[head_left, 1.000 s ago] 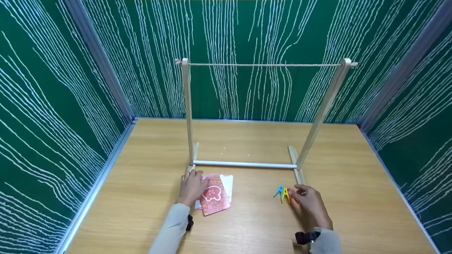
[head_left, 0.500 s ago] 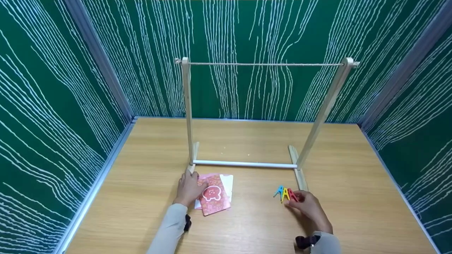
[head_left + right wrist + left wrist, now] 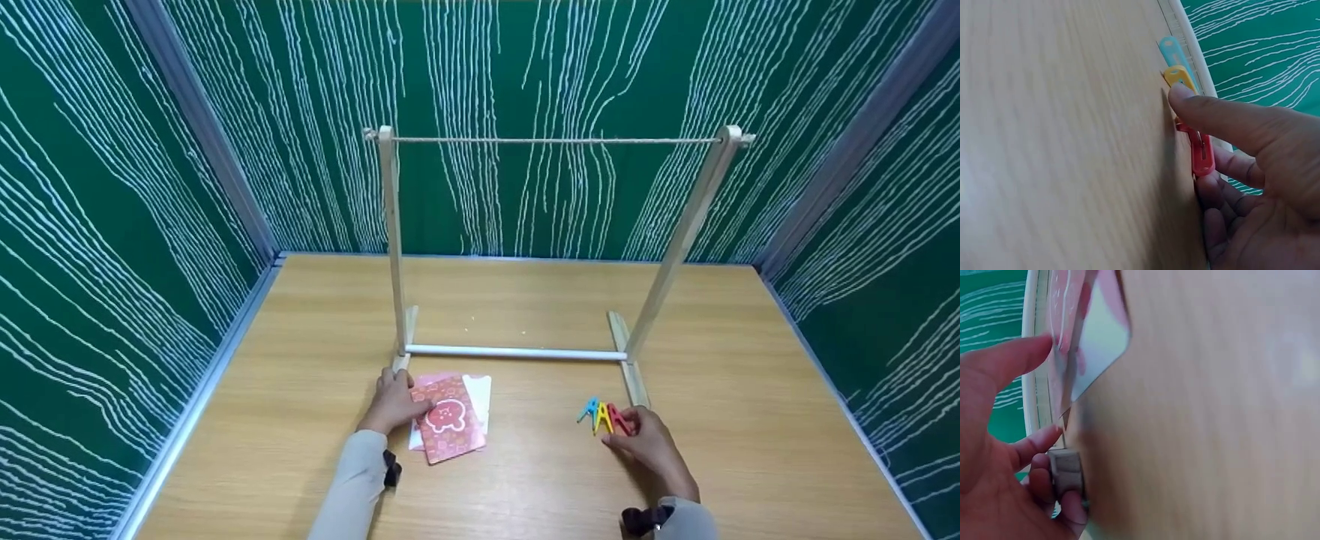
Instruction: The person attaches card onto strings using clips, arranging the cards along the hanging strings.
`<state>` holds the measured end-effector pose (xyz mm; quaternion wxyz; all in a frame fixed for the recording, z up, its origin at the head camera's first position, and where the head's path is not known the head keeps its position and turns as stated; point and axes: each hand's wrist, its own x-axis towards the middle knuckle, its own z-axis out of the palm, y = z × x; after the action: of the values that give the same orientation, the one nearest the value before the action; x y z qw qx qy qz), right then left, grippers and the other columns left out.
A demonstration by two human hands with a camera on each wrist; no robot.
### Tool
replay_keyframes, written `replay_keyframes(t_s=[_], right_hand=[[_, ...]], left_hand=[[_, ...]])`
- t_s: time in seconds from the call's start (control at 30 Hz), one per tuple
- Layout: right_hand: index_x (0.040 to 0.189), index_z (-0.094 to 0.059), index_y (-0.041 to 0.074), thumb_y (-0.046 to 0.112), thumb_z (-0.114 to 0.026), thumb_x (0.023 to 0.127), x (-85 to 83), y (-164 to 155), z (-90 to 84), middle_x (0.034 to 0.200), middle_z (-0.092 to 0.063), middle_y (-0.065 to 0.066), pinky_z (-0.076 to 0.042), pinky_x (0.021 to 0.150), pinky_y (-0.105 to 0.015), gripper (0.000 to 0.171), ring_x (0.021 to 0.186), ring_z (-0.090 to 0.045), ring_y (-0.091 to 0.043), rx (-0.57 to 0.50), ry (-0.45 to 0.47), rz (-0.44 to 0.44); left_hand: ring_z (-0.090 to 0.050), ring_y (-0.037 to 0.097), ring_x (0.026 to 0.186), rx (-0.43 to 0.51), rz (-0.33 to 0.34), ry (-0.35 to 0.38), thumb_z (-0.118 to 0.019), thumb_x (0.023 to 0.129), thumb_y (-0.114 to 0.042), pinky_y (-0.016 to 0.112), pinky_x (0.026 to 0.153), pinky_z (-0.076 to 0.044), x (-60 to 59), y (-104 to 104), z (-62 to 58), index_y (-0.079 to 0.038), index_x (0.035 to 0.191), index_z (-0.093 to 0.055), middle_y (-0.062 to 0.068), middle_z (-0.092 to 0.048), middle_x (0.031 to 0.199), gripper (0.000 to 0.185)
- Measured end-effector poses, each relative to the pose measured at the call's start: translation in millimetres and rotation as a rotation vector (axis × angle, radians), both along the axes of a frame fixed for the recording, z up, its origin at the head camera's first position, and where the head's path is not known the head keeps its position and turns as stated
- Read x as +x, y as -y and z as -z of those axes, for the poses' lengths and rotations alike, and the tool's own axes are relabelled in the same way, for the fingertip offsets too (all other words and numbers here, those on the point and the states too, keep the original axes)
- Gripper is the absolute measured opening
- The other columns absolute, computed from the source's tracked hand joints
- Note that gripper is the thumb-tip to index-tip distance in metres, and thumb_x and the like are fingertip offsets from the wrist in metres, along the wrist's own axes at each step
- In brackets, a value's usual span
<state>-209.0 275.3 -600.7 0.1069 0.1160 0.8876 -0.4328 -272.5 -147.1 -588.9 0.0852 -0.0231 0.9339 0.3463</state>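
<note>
A wooden rack (image 3: pixel 675 247) with a cord (image 3: pixel 555 140) strung across its top stands on the bench (image 3: pixel 750 420), and both hands work just in front of its base bar (image 3: pixel 517 352). The left hand (image 3: pixel 391 403) lies at the foot of the rack's left post, its fingers resting on a small stack of red patterned envelopes (image 3: pixel 448 420) that lie flat on the bench just in front of the bar's left half; in the left wrist view the thumb (image 3: pixel 1010 360) and a finger meet the edge of the envelopes (image 3: pixel 1081 343), but whether they pinch the paper or only press on it cannot be told. The right hand (image 3: pixel 651 444) sits in front of the rack's right foot, its curled fingers around a red clip (image 3: pixel 621 420), with the forefinger (image 3: pixel 1213 115) laid over the top of the clip (image 3: pixel 1201 152) in the right wrist view. A yellow clip (image 3: pixel 602 417) lies touching the red one on its left, and a blue clip (image 3: pixel 587 410) lies just beside the yellow one, farther left, all three in a row in front of the rack's right foot.
</note>
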Motion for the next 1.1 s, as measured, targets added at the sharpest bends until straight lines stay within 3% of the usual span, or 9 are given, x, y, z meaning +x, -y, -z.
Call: replay_keyframes(t_s=[0.2,0.37,0.53,0.67,1.1], right_hand=[[0.115,-0.052,-0.006,0.018,-0.079,0.077,-2.0,1.2,0.5,0.106,-0.058,-0.020,-0.044,0.077,-0.036,0.052,0.090,-0.053,-0.026,-0.006,0.033,0.021],[0.114,-0.053,-0.007,0.016,-0.079,0.078,1.0,1.8,1.4,0.104,-0.058,-0.019,-0.042,0.074,-0.030,0.050,0.090,-0.052,-0.025,-0.004,-0.006,0.008],[0.118,-0.053,-0.008,0.016,-0.077,0.079,2.1,2.7,1.1,0.109,-0.058,-0.021,-0.042,0.085,-0.040,0.052,0.097,-0.054,-0.029,0.007,-0.011,0.002],[0.123,-0.051,-0.007,0.018,-0.077,0.081,1.7,3.9,0.2,0.115,-0.056,-0.023,-0.040,0.093,-0.049,0.055,0.103,-0.053,-0.032,0.001,0.032,0.022],[0.127,-0.053,-0.005,0.023,-0.080,0.078,3.8,1.9,0.5,0.119,-0.056,-0.023,-0.039,0.097,-0.052,0.062,0.106,-0.054,-0.033,0.000,0.054,0.049]], left_hand=[[-0.038,0.027,0.103,0.007,0.009,0.033,-0.079,0.073,-0.032,0.038,0.084,-0.039,-0.3,1.0,-2.6,-0.008,0.102,-0.049,0.011,-0.036,0.111,0.047],[-0.038,0.027,0.100,-0.001,0.025,-0.024,-0.080,0.071,-0.029,0.038,0.084,-0.039,1.3,1.4,-2.0,-0.005,0.098,-0.050,0.011,-0.036,0.108,0.047],[-0.036,0.028,0.093,-0.034,0.053,-0.092,-0.080,0.070,-0.027,0.037,0.078,-0.036,3.1,1.5,-0.9,-0.003,0.094,-0.050,0.011,-0.035,0.100,0.045],[-0.036,0.027,0.094,-0.035,0.039,-0.085,-0.080,0.070,-0.025,0.036,0.078,-0.036,3.9,0.8,-0.5,-0.004,0.094,-0.050,0.010,-0.035,0.100,0.044],[-0.037,0.027,0.097,-0.026,0.025,-0.081,-0.080,0.071,-0.026,0.037,0.082,-0.037,3.4,-0.2,2.6,-0.005,0.096,-0.050,0.010,-0.037,0.102,0.045]])
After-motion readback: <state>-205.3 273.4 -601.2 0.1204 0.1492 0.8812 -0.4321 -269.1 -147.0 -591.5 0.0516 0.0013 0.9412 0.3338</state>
